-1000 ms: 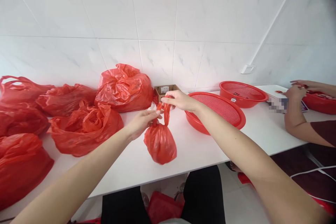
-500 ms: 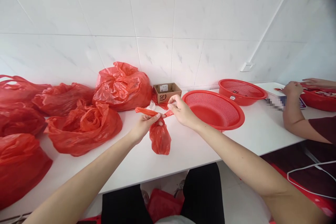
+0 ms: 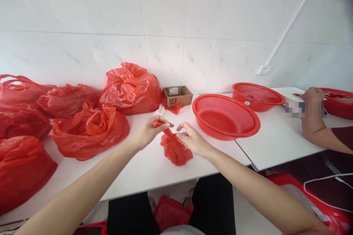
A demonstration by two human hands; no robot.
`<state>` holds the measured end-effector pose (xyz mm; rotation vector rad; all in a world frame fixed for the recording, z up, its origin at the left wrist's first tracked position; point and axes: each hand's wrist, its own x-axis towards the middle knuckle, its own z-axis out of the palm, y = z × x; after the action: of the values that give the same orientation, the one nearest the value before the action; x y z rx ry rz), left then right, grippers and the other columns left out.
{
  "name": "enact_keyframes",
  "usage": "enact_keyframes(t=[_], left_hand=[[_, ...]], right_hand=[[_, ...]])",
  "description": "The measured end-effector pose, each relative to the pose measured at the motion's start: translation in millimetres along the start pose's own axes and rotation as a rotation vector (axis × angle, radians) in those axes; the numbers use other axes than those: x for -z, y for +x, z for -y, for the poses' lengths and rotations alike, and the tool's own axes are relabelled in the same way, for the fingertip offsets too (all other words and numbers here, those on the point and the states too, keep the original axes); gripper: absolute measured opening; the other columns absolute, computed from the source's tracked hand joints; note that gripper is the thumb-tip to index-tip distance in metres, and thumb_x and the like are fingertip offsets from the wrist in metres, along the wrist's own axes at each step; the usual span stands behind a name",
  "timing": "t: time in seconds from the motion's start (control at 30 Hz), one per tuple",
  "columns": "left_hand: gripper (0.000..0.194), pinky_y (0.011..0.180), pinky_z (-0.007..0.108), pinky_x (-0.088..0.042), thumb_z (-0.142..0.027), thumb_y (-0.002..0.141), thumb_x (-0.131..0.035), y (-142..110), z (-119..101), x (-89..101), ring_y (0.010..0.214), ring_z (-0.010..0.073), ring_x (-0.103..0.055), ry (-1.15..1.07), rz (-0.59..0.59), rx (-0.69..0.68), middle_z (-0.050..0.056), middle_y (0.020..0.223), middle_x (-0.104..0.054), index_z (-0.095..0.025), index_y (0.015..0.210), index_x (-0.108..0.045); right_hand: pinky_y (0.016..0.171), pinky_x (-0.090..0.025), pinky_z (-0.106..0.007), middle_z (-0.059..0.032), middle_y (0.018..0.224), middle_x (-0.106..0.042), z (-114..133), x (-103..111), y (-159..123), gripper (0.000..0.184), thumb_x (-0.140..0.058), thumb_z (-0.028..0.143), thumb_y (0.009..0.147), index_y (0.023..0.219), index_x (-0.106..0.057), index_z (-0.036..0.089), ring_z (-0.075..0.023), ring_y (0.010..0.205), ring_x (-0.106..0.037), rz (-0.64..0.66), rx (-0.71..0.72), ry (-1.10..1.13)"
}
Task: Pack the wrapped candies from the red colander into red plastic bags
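A small red plastic bag [image 3: 178, 152], its contents hidden, is in front of me above or on the white table; I cannot tell if it rests there. My left hand [image 3: 151, 129] pinches the twisted upper end of this bag between thumb and fingers, with the end leaning to the left. Close by on the right side of the bag's neck is my right hand [image 3: 191, 139]. Its thumb and forefinger are curved and apart, and its other fingers are curled near or against the bag.
Several large red bags, such as an opened one [image 3: 91, 132], crowd the left. A cardboard box [image 3: 178, 96] stands by the wall. Two red baskets, a nearer one [image 3: 226, 117] and a farther one [image 3: 257, 97], stand right. Beyond, a co-worker's hand [image 3: 313, 95] is near another red basket [image 3: 340, 108].
My right hand has let go of the bag's strip and moved down beside its neck. My left hand has shifted slightly, and the bag has tilted to the right.
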<state>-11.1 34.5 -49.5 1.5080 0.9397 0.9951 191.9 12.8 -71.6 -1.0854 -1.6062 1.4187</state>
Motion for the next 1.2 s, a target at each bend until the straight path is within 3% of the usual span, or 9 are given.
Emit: enact_keyframes(t=[0.17,0.37,0.5,0.6,0.7,0.8,0.97,1.1,1.2], left_hand=[[0.061,0.095,0.041,-0.042,-0.048,0.074,-0.072,-8.2,20.6,-10.7,0.114,0.0273,-0.056,0.099,0.102,-0.007,0.012,0.132,-0.056,-0.025,0.128,-0.054],[0.03,0.09,0.042,-0.043,-0.046,0.076,-0.069,-1.7,47.2,-33.8,0.094,0.0269,-0.06,0.213,0.066,0.015,0.007,0.098,-0.068,-0.022,0.094,-0.071],[0.034,0.089,0.037,-0.045,-0.05,0.082,-0.061,8.2,53.8,-37.0,0.096,0.0261,-0.06,0.171,-0.002,-0.02,0.008,0.099,-0.068,-0.019,0.09,-0.071],[0.037,0.091,0.036,-0.044,-0.052,0.085,-0.056,10.3,55.9,-35.7,0.1,0.0259,-0.06,0.127,-0.016,-0.053,0.008,0.099,-0.069,-0.018,0.088,-0.071],[0.039,0.099,0.035,-0.04,-0.053,0.087,-0.052,10.8,60.3,-39.4,0.105,0.0244,-0.059,0.091,-0.045,-0.108,0.007,0.105,-0.069,-0.018,0.089,-0.068],[0.04,0.092,0.034,-0.044,-0.052,0.092,-0.042,12.1,65.7,-48.6,0.097,0.0211,-0.061,0.089,-0.095,-0.153,0.007,0.104,-0.068,-0.017,0.09,-0.062],[0.036,0.076,0.03,-0.047,-0.045,0.095,-0.035,13.0,71.1,-61.7,0.079,0.0179,-0.06,0.211,-0.126,-0.172,0.005,0.088,-0.066,-0.017,0.093,-0.057],[0.019,0.065,0.027,-0.043,-0.037,0.087,-0.05,6.8,77.2,-64.5,0.064,0.0159,-0.054,0.393,-0.094,-0.132,0.0,0.072,-0.06,-0.019,0.091,-0.054],[0.006,0.06,0.027,-0.039,-0.027,0.081,-0.054,-0.4,84.0,-63.4,0.058,0.0154,-0.052,0.518,-0.071,-0.09,-0.002,0.066,-0.057,-0.02,0.082,-0.053]], right_hand=[[0.046,-0.028,-0.019,0.0103,0.055,-0.039,17.2,7.8,14.2,0.026,-0.062,0.041,0.083,0.091,-0.045,0.024,-0.007,0.045,-0.032,-0.061,0.061,0.204],[0.059,-0.045,-0.025,0.0022,0.08,-0.057,23.1,12.2,19.2,0.036,-0.065,0.045,0.083,0.106,-0.046,0.025,-0.0118,0.068,-0.055,0.003,0.175,0.309],[0.084,-0.047,-0.032,-0.0065,0.124,-0.054,9.0,22.9,10.4,0.06,-0.069,0.042,0.08,0.13,-0.038,0.03,-0.0183,0.108,-0.055,-0.194,0.336,0.025],[0.091,-0.045,-0.036,-0.009,0.132,-0.052,-19.9,26.0,7.0,0.064,-0.074,0.042,0.075,0.13,-0.045,0.027,-0.0223,0.117,-0.052,-0.232,0.26,-0.143],[0.089,-0.047,-0.038,-0.0111,0.117,-0.063,-47.0,18.4,10.0,0.039,-0.059,0.049,0.086,0.112,-0.059,0.019,-0.0235,0.107,-0.06,-0.273,0.205,-0.106],[0.096,-0.044,-0.037,-0.0107,0.117,-0.063,-53.1,6.3,15.3,0.039,-0.043,0.05,0.094,0.107,-0.061,0.018,-0.0223,0.113,-0.057,-0.382,0.282,-0.045],[0.1,-0.041,-0.037,-0.0075,0.116,-0.064,-34.5,-8.5,25.2,0.034,-0.055,0.049,0.089,0.108,-0.062,0.021,-0.0223,0.113,-0.057,-0.221,0.335,-0.034],[0.083,-0.048,-0.033,-0.0041,0.08,-0.067,-24.0,-12.9,36.5,0.037,-0.052,0.054,0.089,0.077,-0.057,0.019,-0.0164,0.079,-0.062,-0.255,0.248,0.235],[0.061,-0.046,-0.025,0.0073,0.05,-0.045,-14.4,-9.5,40.7,0.038,-0.056,0.051,0.088,0.068,-0.046,0.02,-0.008,0.046,-0.041,-0.282,0.126,0.621]])
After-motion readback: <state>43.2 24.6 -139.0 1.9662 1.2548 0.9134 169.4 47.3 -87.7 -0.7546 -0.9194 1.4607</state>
